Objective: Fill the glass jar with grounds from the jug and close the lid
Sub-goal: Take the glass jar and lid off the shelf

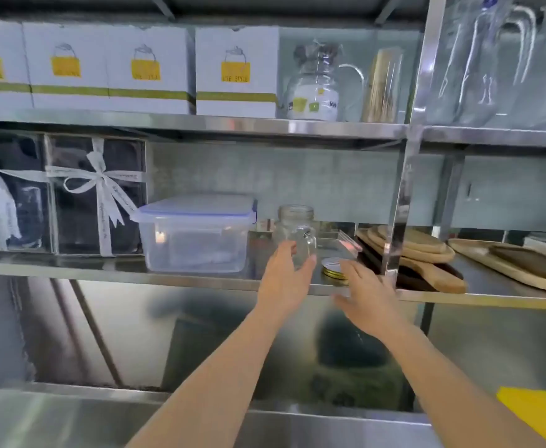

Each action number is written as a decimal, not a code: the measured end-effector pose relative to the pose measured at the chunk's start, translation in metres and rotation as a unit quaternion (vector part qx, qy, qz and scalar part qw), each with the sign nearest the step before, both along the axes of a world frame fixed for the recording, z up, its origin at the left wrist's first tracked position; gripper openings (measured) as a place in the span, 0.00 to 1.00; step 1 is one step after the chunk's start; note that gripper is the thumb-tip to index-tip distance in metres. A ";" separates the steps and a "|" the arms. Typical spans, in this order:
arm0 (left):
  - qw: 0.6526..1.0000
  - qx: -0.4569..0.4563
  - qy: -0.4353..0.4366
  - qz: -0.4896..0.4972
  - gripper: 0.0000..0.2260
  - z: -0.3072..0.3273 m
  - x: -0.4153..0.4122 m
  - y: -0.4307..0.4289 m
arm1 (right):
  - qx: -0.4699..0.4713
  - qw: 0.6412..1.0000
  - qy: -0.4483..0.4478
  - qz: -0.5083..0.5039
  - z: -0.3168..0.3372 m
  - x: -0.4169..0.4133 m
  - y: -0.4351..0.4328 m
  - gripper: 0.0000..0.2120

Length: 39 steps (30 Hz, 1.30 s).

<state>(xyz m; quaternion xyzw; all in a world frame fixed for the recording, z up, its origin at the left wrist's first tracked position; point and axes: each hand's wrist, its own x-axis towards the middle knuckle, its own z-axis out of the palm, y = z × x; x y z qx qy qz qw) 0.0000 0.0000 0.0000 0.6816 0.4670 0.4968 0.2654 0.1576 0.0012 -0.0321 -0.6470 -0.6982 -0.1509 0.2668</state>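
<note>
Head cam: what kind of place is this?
Likely a cafe or kitchenware storeroom: steel shelf holding boxed teapots, wooden boards, a plastic container and a glass jar.

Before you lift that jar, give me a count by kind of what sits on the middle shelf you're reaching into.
Ribbon-tied gift boxes: 2
Plastic container: 1
Glass jar: 1
Gold lid: 1
Wooden boards: at least 4; the stack overlaps, so the exact count is unclear
Total: at least 9
</note>
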 end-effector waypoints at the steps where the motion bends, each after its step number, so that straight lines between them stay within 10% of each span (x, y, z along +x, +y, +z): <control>1: 0.999 -0.020 -0.036 -0.009 0.20 0.000 0.005 0.003 | -0.010 1.000 -0.004 0.001 -0.002 0.001 0.004 0.27; 18: 0.973 -0.155 -0.173 -0.017 0.08 0.002 0.030 0.020 | 0.059 0.994 -0.082 -0.032 -0.012 0.014 0.005 0.13; 28: 0.898 -0.217 -0.382 0.031 0.13 0.004 -0.011 -0.043 | 0.056 0.997 -0.020 0.040 -0.018 0.015 -0.074 0.12; 39: 0.889 -0.285 -0.348 0.092 0.25 -0.101 -0.098 -0.206 | 0.048 0.990 -0.071 0.115 -0.048 -0.017 -0.237 0.09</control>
